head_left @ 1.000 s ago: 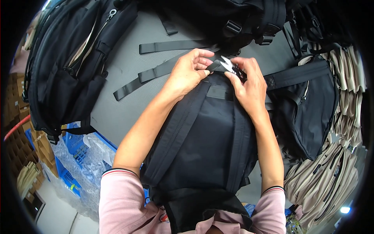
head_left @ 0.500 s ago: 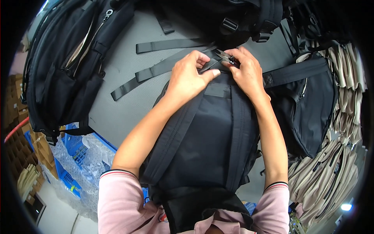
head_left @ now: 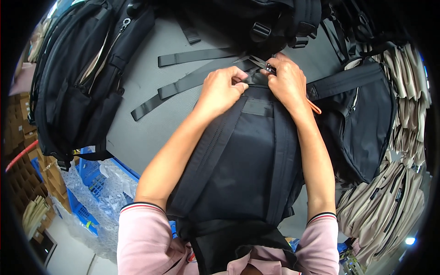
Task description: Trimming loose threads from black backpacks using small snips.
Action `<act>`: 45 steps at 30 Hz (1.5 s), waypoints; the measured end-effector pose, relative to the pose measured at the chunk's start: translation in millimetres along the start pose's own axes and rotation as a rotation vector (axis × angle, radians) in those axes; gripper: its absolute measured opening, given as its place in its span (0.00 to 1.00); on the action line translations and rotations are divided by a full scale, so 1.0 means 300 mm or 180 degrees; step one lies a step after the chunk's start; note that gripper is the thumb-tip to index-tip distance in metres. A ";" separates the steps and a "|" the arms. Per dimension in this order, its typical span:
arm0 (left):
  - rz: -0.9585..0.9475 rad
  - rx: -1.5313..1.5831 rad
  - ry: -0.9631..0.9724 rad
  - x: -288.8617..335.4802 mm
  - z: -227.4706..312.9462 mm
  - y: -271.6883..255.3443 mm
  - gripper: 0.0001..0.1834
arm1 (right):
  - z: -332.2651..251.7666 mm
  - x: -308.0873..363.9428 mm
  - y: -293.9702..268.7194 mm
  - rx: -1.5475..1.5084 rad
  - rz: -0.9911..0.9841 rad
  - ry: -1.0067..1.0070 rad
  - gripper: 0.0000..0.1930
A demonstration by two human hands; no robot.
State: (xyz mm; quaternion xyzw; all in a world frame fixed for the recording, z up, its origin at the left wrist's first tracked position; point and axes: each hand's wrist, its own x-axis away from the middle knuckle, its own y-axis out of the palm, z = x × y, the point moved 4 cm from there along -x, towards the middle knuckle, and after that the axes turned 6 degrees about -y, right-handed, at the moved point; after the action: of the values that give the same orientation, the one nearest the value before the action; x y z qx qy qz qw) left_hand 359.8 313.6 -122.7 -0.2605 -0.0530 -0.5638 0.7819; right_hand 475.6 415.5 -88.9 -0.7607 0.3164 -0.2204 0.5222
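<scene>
Head view: fingers (head_left: 236,75) apparently pinch backpack (head_left: 247,160) top.

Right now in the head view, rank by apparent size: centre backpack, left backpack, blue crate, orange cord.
1-2. Centre backpack and left backpack: look alike; centre sits nearer the camera, so unsure.
3. Blue crate, partly covered.
4. Orange cord.

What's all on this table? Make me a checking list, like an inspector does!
Surface: grey table, bare patch left of the middle.
Job's things: black backpack lying flat, back panel up; both hands pinch its top edge.
Clutter: second black backpack at left, black bag at right, loose black straps, orange cord.
Hands: left hand and right hand both closed on the top edge.
Cables: nothing seen.
Surroundings: blue crate with clear plastic, stacked beige bags.
</scene>
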 end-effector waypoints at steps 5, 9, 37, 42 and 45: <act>-0.1100 0.1789 -0.0461 -0.017 -0.031 -0.002 0.08 | 0.034 0.015 0.035 -0.0570 -0.0178 -0.0028 0.08; -0.1060 0.1860 -0.0629 -0.021 -0.044 -0.004 0.10 | -0.028 0.073 -0.019 -0.0857 0.0333 -0.0266 0.12; -0.0918 0.2004 -0.0706 -0.031 -0.051 -0.003 0.12 | -0.072 0.093 -0.072 0.0116 0.0349 -0.1241 0.10; -0.0866 0.2096 -0.0693 -0.034 -0.054 -0.003 0.13 | -0.062 0.080 -0.033 -0.0381 0.0468 -0.0808 0.10; -0.0852 0.2060 -0.0649 -0.035 -0.049 -0.008 0.15 | -0.044 0.078 -0.027 -0.0750 0.0478 -0.0521 0.09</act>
State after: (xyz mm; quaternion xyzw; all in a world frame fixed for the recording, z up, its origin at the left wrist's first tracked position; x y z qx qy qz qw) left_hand 350.8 315.3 -138.4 -0.0450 -0.3400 -0.5864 0.7338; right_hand 485.3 392.2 -76.5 -0.8063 0.3524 -0.0794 0.4684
